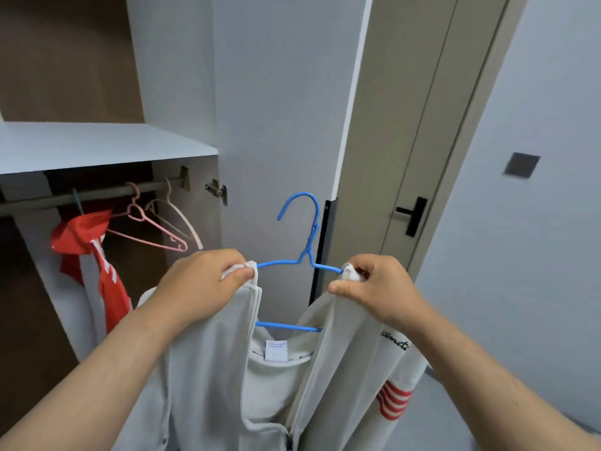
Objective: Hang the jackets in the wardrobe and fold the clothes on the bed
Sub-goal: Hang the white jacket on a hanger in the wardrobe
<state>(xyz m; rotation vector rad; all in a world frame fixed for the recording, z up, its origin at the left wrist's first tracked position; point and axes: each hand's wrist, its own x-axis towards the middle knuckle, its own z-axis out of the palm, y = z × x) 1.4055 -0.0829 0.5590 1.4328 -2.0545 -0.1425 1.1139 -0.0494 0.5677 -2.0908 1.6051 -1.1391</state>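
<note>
Now our left hand point(201, 281) and right hand point(374, 288) pinch the white zip jacket point(211, 369) onto the blue wire hanger point(276, 264), seemingly seated; next, hook the grey rail point(97, 195).

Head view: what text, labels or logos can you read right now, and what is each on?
"...meti": black script on the jacket chest; the start is unclear, so the reading is unsure.
Neck label: blue print, too small to read.
Neck tape: tiny repeated marks, blurred.
No other text visible.
</note>
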